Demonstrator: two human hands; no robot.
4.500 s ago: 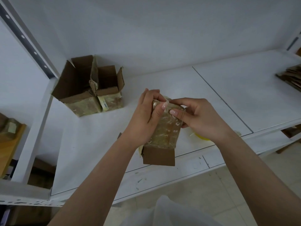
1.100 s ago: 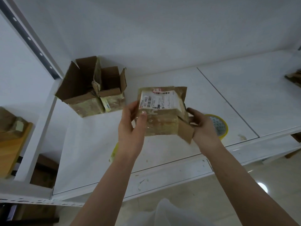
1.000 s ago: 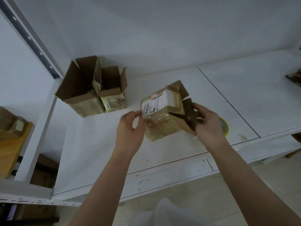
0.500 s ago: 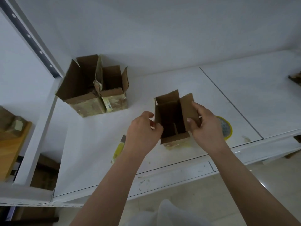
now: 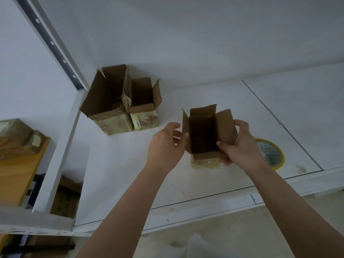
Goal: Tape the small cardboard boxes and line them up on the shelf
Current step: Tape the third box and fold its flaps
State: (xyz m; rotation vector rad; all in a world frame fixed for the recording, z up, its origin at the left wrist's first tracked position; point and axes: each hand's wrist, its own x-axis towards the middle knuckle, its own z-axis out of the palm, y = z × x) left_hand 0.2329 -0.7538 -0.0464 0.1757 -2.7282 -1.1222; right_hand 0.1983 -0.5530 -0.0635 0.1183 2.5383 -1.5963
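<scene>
A small brown cardboard box [image 5: 203, 135] stands upright on the white shelf [image 5: 214, 94] with its top flaps open and tape on its lower part. My right hand [image 5: 240, 146] grips its right flap and side. My left hand [image 5: 166, 146] is at the box's left flap, fingers curled, thumb against the flap edge. Two more open cardboard boxes, a larger one [image 5: 106, 101] and a smaller one [image 5: 144, 103], stand side by side at the back left of the shelf. A yellow-rimmed tape roll [image 5: 271, 153] lies flat just right of my right hand.
A white upright post [image 5: 61, 138] bounds the shelf on the left. Beyond it are taped parcels [image 5: 16, 138] on a wooden surface [image 5: 16, 174]. The shelf's front edge [image 5: 204, 203] runs below my forearms. A seam [image 5: 279, 121] divides the shelf boards on the right.
I have turned the box from bottom-up to open-top-up and set it down on the shelf. Both hands have shifted to its flaps, and the tape roll is now uncovered.
</scene>
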